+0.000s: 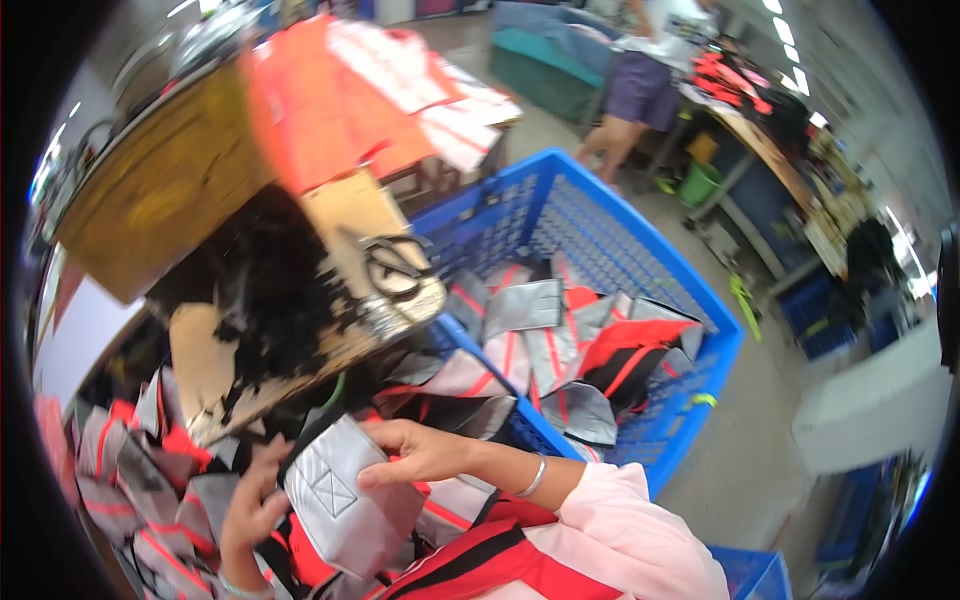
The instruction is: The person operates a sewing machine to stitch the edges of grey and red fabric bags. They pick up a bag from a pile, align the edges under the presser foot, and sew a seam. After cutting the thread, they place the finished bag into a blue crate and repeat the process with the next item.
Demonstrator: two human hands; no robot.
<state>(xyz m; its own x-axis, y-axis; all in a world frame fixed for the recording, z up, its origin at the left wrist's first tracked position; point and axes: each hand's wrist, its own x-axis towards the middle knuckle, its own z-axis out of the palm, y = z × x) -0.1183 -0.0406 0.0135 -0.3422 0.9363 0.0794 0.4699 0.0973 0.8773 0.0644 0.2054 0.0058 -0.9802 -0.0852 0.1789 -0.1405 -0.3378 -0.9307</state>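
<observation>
Head view: blue crate (pixel 690 300) holds grey-and-red fabric pieces (pixel 570 340), heaped loosely.

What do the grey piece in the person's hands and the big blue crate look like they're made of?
The grey piece looks like woven reflective fabric: a dull silvery sheen, soft folds, and a stitched box with a cross. Both the left hand and the right hand grip it. The blue crate looks like moulded rigid plastic: a uniform glossy colour and latticed, perforated walls.

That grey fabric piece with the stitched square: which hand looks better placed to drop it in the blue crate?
Probably the right hand: it grips the grey piece on the side facing the blue crate; the left hand is farther away.
</observation>
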